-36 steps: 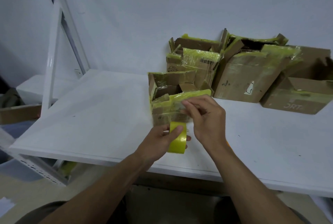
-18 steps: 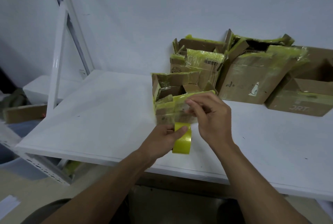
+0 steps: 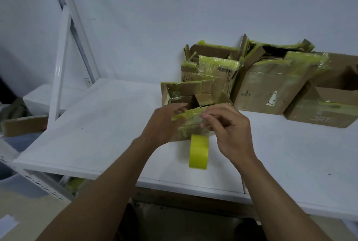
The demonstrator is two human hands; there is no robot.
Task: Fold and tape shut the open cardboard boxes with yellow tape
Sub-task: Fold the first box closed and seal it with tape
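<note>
Small box (image 3: 186,91) stood open on the bench (image 3: 96,124), its near wall largely hidden behind both hands. Left hand (image 3: 162,124): grip slack, fingers straight against the near flap. Right hand (image 3: 230,130): grip pinched on the tape strip (image 3: 191,120) there, exact contact unclear. Tape roll (image 3: 199,151) stood on edge just before the box.

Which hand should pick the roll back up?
Probably left. The left hand rests open against the box, near the roll; the right hand is busy pinching tape on the flap.
</note>
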